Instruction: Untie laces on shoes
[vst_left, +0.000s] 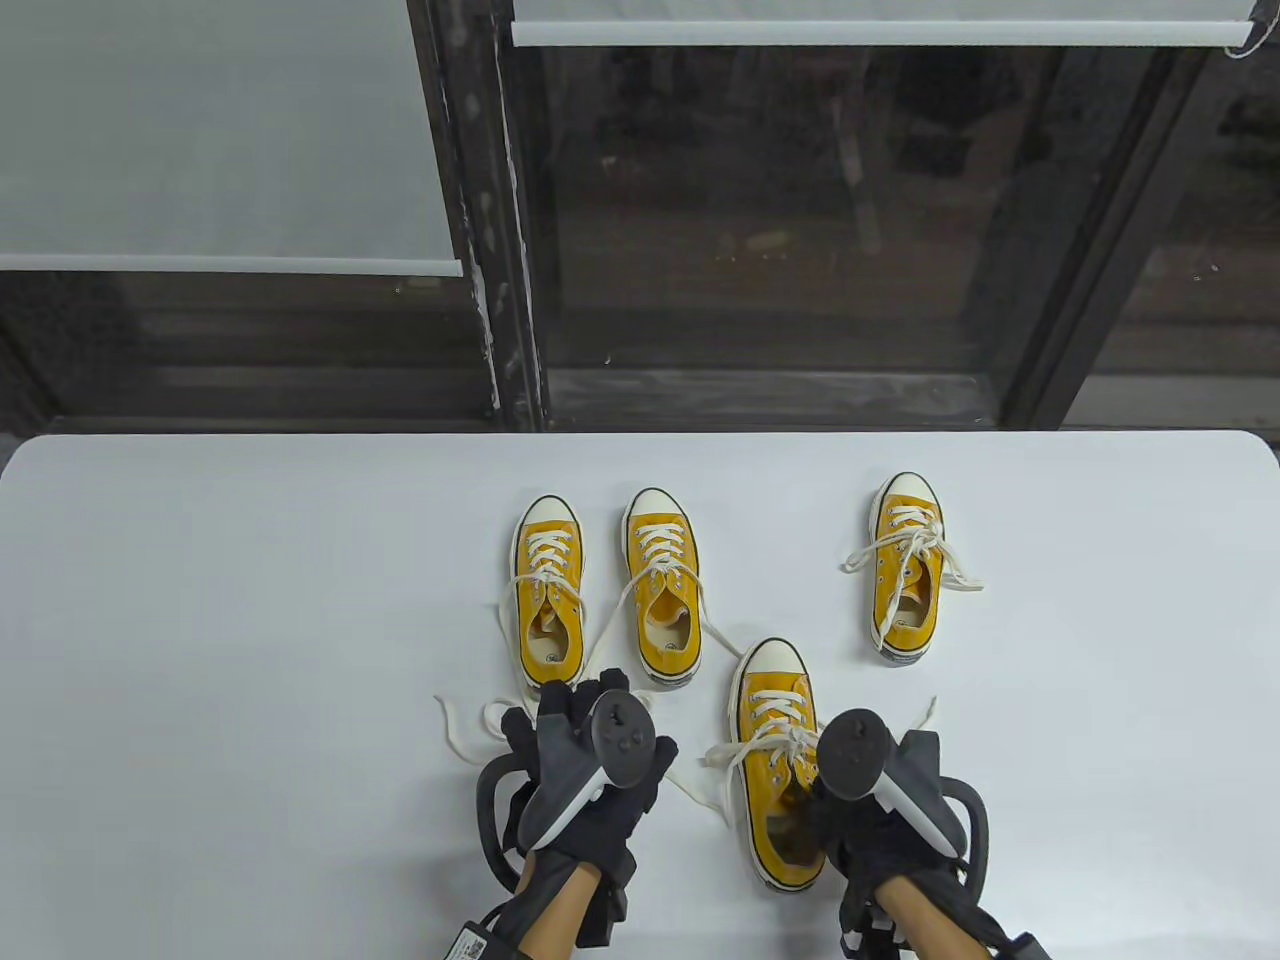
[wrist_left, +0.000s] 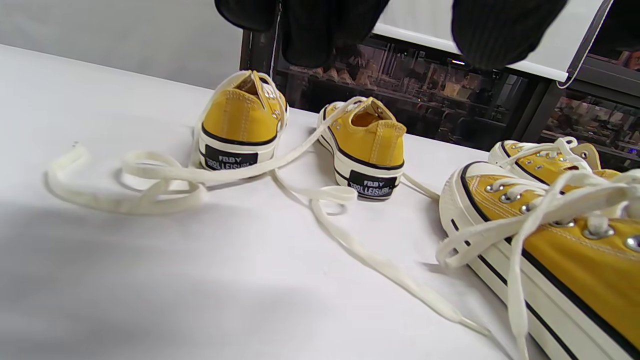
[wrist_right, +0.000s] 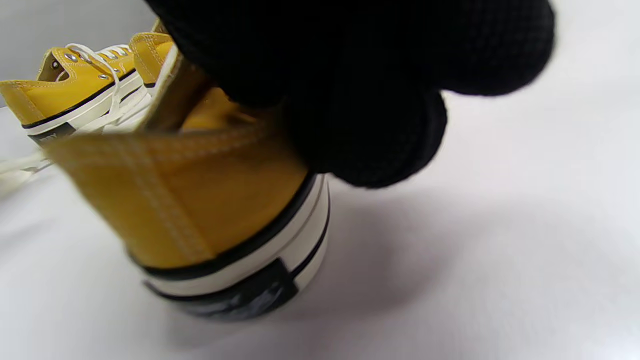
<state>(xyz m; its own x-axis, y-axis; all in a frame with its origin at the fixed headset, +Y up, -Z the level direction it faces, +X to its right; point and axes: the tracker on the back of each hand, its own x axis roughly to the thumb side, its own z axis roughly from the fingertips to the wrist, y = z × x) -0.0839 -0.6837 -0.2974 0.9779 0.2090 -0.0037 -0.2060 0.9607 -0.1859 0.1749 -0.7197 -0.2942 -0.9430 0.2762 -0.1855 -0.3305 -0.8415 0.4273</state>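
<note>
**A:** What is on the table?

**B:** A white table (vst_left: 250, 620) with rounded corners holds four yellow canvas low-top sneakers with white rubber toe caps and cream laces. Two stand side by side at the centre: the left sneaker of the pair (vst_left: 548, 592) and the right sneaker of the pair (vst_left: 662, 588). Their laces are undone, and the loose cream lace ends (vst_left: 470, 725) trail toward the near edge. A third, the far-right sneaker (vst_left: 908, 568), sits well apart, its lace ends spread to both sides. The fourth, the nearest sneaker (vst_left: 778, 765), lies closest to the person, toe pointing away.

**A:** Where are the hands?

**B:** Both wear black gloves with grey trackers on their backs. The left hand (vst_left: 590, 770) hovers above the table just in front of the centre pair, over the trailing lace ends. In the left wrist view its fingertips (wrist_left: 492, 35) hang free at the top edge, touching nothing, so the hand is relaxed.

**A:** And the right?

**B:** The right hand (vst_left: 865, 800) is at the heel of the nearest sneaker. In the right wrist view its fingers (wrist_right: 360, 100) curl over the heel collar, gripping the shoe. That sneaker's laces lie bunched across its tongue.

**A:** Anything behind?

**B:** Dark window frames and white roller blinds (vst_left: 220, 130).
</note>
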